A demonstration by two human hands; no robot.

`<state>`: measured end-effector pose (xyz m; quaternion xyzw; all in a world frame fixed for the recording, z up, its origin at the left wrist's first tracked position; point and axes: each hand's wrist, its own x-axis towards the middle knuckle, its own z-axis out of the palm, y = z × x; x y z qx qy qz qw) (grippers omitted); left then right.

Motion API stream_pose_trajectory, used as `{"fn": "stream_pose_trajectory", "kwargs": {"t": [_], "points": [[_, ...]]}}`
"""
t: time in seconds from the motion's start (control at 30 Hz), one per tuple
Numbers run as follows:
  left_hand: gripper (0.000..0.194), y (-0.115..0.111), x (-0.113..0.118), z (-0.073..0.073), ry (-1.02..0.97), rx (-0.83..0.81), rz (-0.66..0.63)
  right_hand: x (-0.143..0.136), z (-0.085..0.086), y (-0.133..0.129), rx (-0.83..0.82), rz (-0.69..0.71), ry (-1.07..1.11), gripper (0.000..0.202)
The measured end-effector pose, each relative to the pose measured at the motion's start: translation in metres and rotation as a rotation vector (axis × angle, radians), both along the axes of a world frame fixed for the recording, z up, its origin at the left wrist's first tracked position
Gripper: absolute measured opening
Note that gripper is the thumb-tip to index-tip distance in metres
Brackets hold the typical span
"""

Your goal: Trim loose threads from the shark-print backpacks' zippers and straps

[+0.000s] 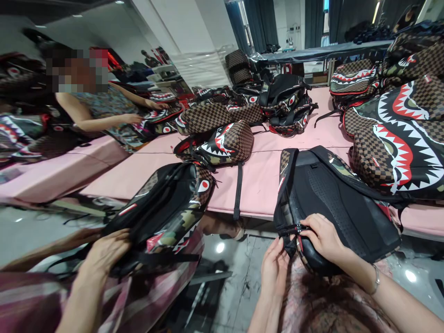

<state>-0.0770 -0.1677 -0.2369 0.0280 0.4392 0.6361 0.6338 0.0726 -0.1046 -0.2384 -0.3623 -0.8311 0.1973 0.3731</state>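
Note:
A backpack [343,199] with a black padded back panel leans against the edge of the pink table, over my lap, its back facing me. My right hand [322,236] is closed at its lower left side, with thumb and fingers pinching a small black buckle [297,228] on a strap. Just below and left of it, my left hand [275,256] is closed on a piece of black strap [289,246]. The fingertips partly hide how strap and buckle meet. Both hands are close together, near the bag's lower corner.
At my left, a co-worker's hands [109,254] are on another backpack [166,203]. A shark-mouth backpack [225,143] lies on the pink table [263,185], with several more behind it. Checkered backpacks [402,143] are piled at right. Another person [107,111] stands across the table.

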Motion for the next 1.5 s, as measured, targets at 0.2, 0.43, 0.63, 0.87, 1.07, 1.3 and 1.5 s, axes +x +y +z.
{"fn": "stream_pose_trajectory", "kwargs": {"t": [0.2,0.43,0.63,0.87,1.07,1.3,1.5], "points": [[0.014,-0.001,-0.003,-0.001,-0.004,0.021,-0.026,0.000,0.001,0.002,0.036,-0.029,0.005,0.013],[0.014,-0.001,0.000,0.003,0.006,0.025,-0.015,-0.004,0.005,-0.002,0.107,0.014,-0.003,0.015],[0.016,-0.003,0.001,0.005,0.041,0.059,-0.016,-0.015,0.011,-0.004,0.162,0.008,-0.088,0.019],[0.019,-0.003,-0.001,0.003,0.031,0.043,-0.031,-0.009,0.007,-0.003,0.063,-0.030,0.029,0.013],[0.020,-0.002,-0.001,0.001,0.048,0.065,-0.027,-0.008,0.012,-0.005,-0.029,-0.014,0.015,0.013],[0.041,-0.021,0.009,-0.014,0.430,0.080,-0.065,-0.023,0.028,-0.009,-0.439,0.039,0.229,0.022],[0.085,-0.061,-0.010,-0.001,0.521,0.000,-0.362,-0.038,0.019,-0.008,-0.406,-0.020,-0.151,0.031]]}}
